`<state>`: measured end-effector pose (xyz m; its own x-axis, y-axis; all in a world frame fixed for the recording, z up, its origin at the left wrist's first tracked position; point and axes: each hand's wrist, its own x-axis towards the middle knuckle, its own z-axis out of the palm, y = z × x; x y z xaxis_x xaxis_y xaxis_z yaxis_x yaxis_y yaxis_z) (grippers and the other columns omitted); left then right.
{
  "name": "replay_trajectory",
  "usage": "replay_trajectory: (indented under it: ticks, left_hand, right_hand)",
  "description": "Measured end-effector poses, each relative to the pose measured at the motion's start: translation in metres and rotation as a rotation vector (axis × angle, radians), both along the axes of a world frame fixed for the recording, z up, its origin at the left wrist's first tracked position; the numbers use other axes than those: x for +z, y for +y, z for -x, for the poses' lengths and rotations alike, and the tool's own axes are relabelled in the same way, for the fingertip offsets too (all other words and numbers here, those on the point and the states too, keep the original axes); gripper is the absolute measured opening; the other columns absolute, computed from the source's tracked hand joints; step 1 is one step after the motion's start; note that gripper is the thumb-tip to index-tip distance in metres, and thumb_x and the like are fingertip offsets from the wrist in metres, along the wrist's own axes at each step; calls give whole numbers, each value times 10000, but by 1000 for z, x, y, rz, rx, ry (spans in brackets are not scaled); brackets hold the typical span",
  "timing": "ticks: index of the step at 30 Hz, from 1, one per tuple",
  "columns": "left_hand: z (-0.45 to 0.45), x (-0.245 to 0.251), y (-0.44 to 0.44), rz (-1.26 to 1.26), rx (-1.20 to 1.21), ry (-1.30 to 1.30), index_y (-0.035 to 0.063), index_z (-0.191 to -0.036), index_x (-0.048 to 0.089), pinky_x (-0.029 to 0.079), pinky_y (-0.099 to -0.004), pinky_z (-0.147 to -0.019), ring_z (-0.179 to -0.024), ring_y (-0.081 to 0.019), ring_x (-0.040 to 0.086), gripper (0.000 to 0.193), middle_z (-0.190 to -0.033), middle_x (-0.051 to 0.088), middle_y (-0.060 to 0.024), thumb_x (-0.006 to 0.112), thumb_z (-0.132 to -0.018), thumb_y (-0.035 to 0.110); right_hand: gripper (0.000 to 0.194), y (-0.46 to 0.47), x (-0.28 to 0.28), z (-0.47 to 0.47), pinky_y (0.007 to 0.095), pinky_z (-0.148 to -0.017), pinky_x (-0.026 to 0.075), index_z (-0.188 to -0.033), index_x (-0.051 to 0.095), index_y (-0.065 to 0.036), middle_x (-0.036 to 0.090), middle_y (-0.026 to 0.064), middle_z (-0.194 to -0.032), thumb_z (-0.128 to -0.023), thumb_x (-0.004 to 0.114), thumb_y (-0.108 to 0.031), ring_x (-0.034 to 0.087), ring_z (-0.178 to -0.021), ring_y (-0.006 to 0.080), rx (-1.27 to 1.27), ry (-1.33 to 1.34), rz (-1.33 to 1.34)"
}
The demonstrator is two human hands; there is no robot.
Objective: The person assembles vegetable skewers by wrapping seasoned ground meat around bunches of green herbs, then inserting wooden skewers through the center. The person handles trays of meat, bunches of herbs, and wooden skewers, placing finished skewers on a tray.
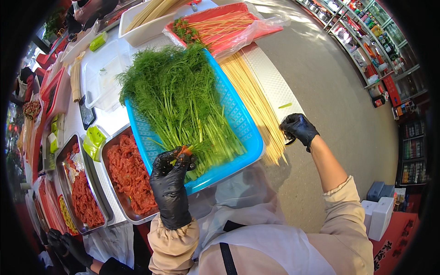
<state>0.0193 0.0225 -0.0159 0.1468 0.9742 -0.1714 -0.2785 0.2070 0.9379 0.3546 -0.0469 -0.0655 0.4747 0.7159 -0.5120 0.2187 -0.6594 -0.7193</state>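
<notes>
My left hand (173,185), in a black glove, pinches a small piece of red meat with green herb (187,150) over the near edge of a blue plastic basket (252,137). Feathery green dill or fennel fronds (172,82) fill much of this basket, stems towards me. On the right, my gloved right hand (299,129) has its fingers curled at the ends of a pile of thin wooden skewers (252,106); a small dark curved object shows under the fingers, too hidden to name. A green stem piece (285,105) lies beyond that hand.
Metal trays of raw red meat (129,172) (86,199) stand left of the basket. A red tray (220,24) with loaded skewers lies beyond it, near a white bin of skewers (144,29). A phone (87,112) lies at left. Another person's gloved hands (70,245) are at lower left.
</notes>
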Motion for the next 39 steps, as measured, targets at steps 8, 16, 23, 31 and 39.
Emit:
replay_trajectory:
  ticks: [8,16,23,31,39]
  left_hand:
    - [-4,3,-1,-28,21,-6,-19,-945,586,451,-237,-651,-678,-119,553,155,-794,594,-56,604,-809,53]
    - [-3,5,-1,41,36,-58,-17,-966,592,465,-244,-670,-708,-133,580,174,-828,613,-74,609,-806,49]
    - [2,8,-2,52,34,-152,-25,-983,581,490,-258,-698,-755,-146,606,190,-881,630,-97,610,-803,30]
    - [2,2,-1,21,77,-141,-26,-990,581,486,-257,-691,-755,-150,601,190,-883,631,-97,596,-806,19]
    - [1,0,-3,-16,123,-132,-24,-990,579,482,-259,-711,-768,-150,596,191,-896,625,-97,596,-800,-6]
  right_hand:
    - [76,-17,16,6,220,-455,410,-713,579,-44,552,30,-583,-780,594,-77,499,-479,98,-33,94,-69]
    - [36,-25,53,41,222,-484,449,-805,539,-34,554,35,-638,-799,573,-43,546,-555,101,-96,150,-537]
    - [170,18,78,163,312,-594,512,-882,524,8,591,125,-823,-730,588,51,614,-702,209,449,-128,-1172]
    - [322,33,60,198,346,-559,494,-952,512,-62,577,113,-812,-655,615,10,596,-689,287,559,-336,-1224]
    - [354,36,52,205,348,-552,485,-961,523,-69,572,115,-844,-631,639,-18,589,-685,295,563,-448,-1236]
